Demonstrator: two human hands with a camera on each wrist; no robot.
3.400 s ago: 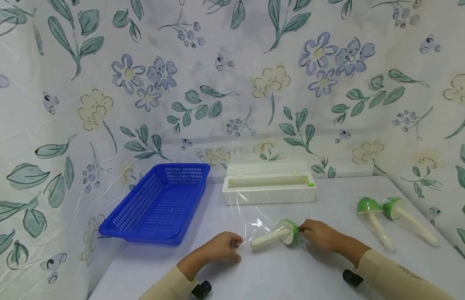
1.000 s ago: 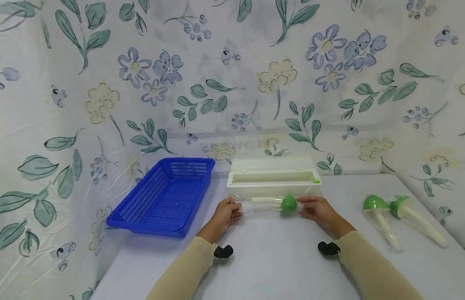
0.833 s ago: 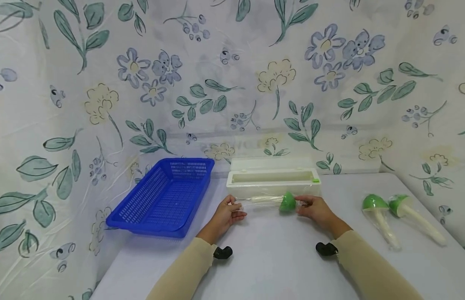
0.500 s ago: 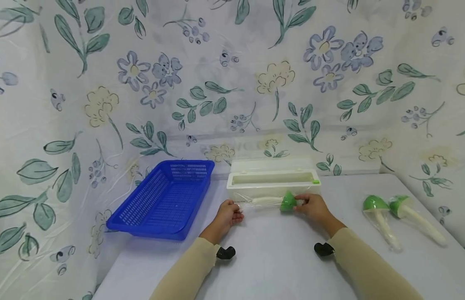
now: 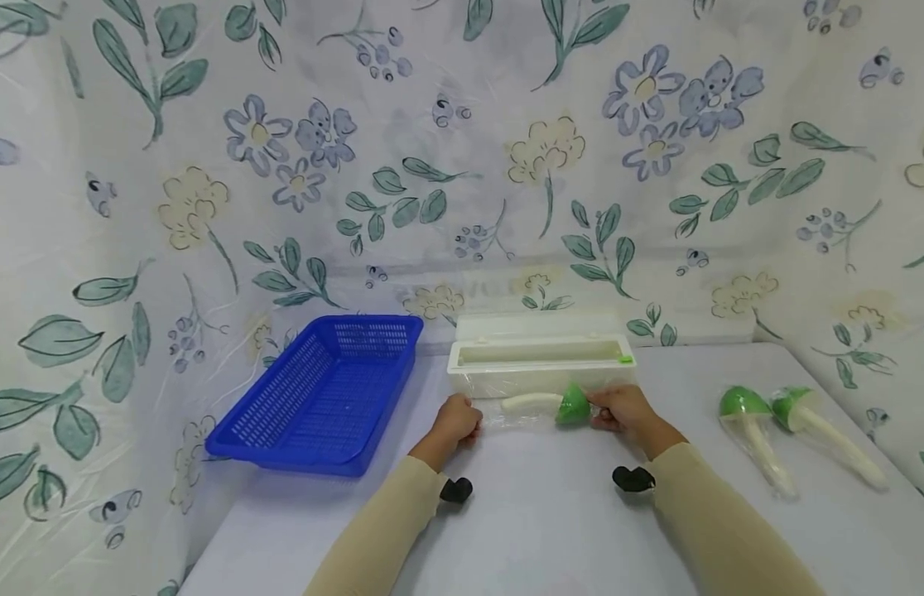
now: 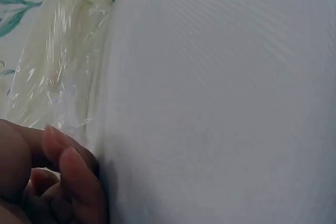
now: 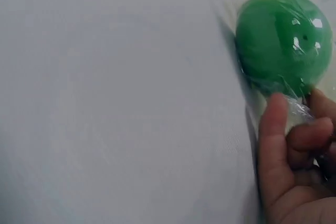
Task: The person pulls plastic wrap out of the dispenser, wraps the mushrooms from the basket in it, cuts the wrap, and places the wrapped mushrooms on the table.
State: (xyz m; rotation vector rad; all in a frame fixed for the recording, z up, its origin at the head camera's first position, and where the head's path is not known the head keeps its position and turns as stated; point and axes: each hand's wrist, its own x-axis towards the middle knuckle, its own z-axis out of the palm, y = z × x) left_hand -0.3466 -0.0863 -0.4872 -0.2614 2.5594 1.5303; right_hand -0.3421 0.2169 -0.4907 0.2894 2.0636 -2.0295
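1. The left hand [image 5: 456, 419] sits on the white table [image 5: 551, 530] with its fingers curled, pinching the loose left end of the clear cling film [image 5: 507, 411]; the left wrist view shows the crinkled film [image 6: 58, 77] running straight into the bent fingertips [image 6: 68, 156].
2. The right hand [image 5: 620, 408] grips the film at the opposite end, just beside the green cap of the toy mushroom [image 5: 553, 405].
3. In the right wrist view the thumb [image 7: 273, 129] and curled fingers hold a twist of film pulled off the green cap [image 7: 283, 40], which shines under its wrapping.
4. The mushroom lies on its side between the 2 hands, cream stem toward the left hand and cap toward the right hand, close against the front wall of the white film dispenser box [image 5: 540, 364].
5. Whether the mushroom rests on the table or is lifted slightly off it is hard to judge from the head view.
6. The dispenser box stands open, its lid raised toward the flowered backdrop [image 5: 462, 165].
7. A blue perforated basket [image 5: 320, 397] stands to the left of the box, well apart from the left hand.
8. 2 more green-capped mushrooms [image 5: 745, 430] lie side by side at the right of the table, stems pointing toward the near edge; the left one of the pair looks wrapped in film.
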